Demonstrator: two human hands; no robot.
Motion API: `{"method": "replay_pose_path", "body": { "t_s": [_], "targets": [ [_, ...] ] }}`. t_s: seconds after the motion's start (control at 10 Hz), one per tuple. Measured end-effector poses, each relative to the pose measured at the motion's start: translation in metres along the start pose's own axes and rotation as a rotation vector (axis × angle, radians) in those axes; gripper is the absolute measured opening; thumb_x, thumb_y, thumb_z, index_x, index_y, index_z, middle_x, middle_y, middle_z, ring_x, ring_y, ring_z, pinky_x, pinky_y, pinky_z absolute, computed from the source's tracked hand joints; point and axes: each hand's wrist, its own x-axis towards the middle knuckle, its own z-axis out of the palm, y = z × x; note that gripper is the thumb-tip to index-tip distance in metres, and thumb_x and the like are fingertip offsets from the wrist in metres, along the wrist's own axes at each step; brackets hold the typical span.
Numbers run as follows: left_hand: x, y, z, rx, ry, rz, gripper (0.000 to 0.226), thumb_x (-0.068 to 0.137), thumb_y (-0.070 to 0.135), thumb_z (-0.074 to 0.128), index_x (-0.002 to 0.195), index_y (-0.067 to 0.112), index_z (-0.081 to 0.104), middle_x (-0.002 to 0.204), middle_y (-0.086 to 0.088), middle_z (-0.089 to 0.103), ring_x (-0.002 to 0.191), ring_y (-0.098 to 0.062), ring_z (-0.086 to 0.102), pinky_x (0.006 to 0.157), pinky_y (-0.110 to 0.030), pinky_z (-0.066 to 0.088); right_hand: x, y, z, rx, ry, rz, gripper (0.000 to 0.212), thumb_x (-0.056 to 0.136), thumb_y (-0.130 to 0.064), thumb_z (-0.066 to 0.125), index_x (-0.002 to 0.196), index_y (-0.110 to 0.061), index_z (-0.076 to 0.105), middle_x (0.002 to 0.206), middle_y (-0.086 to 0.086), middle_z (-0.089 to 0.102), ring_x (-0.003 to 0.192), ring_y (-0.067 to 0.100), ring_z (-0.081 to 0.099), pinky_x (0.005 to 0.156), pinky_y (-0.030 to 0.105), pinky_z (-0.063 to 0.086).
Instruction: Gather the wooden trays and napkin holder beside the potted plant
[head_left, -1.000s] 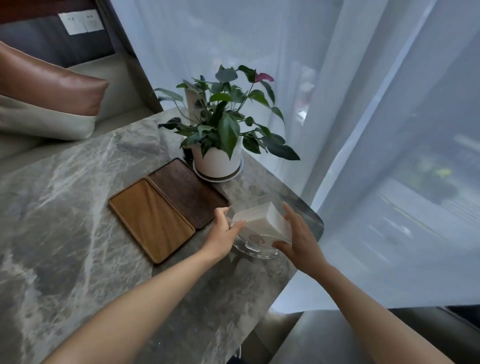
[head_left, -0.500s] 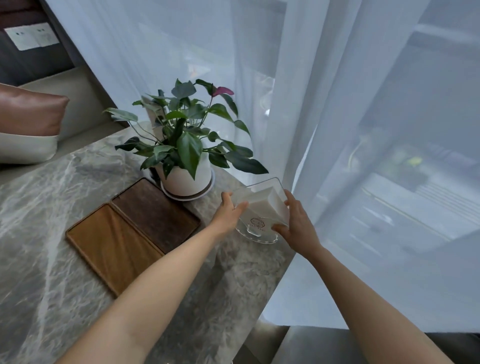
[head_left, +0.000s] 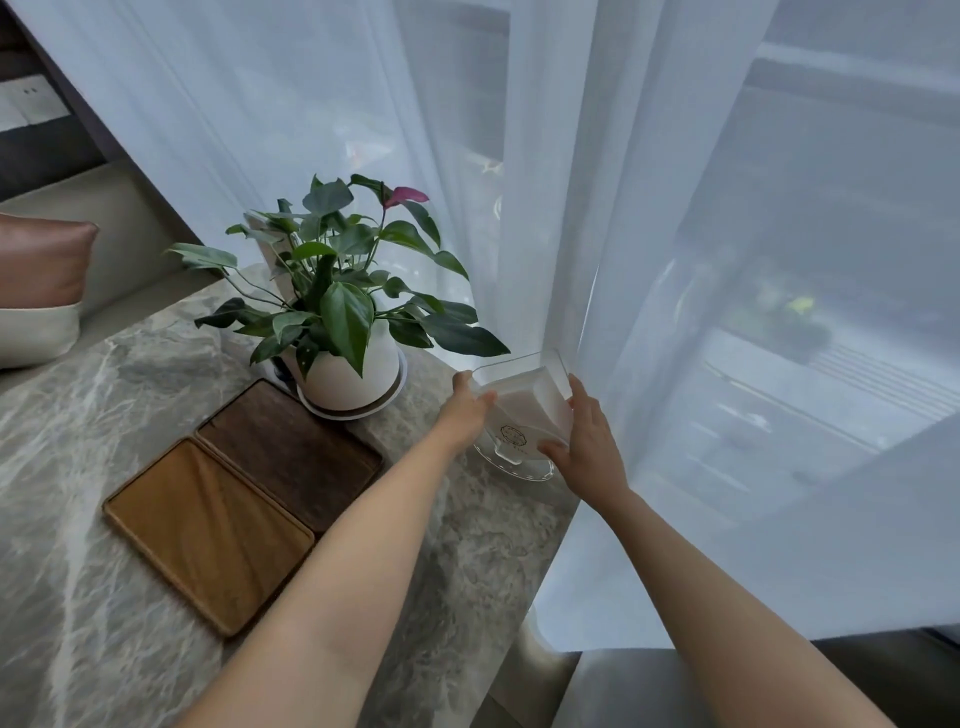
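A clear napkin holder (head_left: 524, 415) filled with white napkins stands on the marble table (head_left: 104, 395), just right of the potted plant (head_left: 343, 322) in its white pot. My left hand (head_left: 467, 408) grips its left side and my right hand (head_left: 587, 441) grips its right side. Two wooden trays lie side by side left of the holder: a dark tray (head_left: 291, 447) touching the pot's saucer, and a light tray (head_left: 202, 530) nearer me. My left forearm crosses over the corner of the trays.
A sheer white curtain (head_left: 571, 208) hangs right behind the holder and plant, touching the holder's far edge. The table's rounded edge (head_left: 535, 530) runs just below my right hand. A brown and cream cushion (head_left: 41, 291) sits at the far left.
Both hands have carried the napkin holder farther from me and right, up beside the plant pot near the curtain. The camera has swung right. The trays have not moved.
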Motion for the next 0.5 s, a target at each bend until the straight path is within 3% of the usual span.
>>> {"method": "replay_pose_path", "body": {
  "t_s": [0.3, 0.5],
  "targets": [
    [-0.0014, 0.0021, 0.0048, 0.091, -0.014, 0.038, 0.055, 0.1, 0.029, 0.033, 0.148, 0.013, 0.01, 0.148, -0.021, 0.035, 0.134, -0.036, 0.037, 0.106, -0.042, 0.034, -0.0021, -0.0023, -0.0036, -0.099, -0.014, 0.018, 0.086, 0.078, -0.014, 0.065, 0.143, -0.008, 0.009, 0.128, 0.019, 0.043, 0.113, 0.037, 0.045, 0.092, 0.044, 0.041],
    [-0.0062, -0.0053, -0.0011, 0.287, 0.134, 0.04, 0.058, 0.099, 0.039, 0.027, 0.149, 0.015, 0.011, 0.151, -0.022, 0.026, 0.135, -0.038, 0.033, 0.109, -0.048, 0.032, -0.0082, -0.0087, -0.0054, -0.237, -0.037, 0.008, 0.096, 0.079, -0.033, 0.065, 0.143, -0.005, -0.001, 0.143, 0.017, 0.03, 0.124, 0.035, 0.036, 0.098, 0.04, 0.037]
  ]
}}
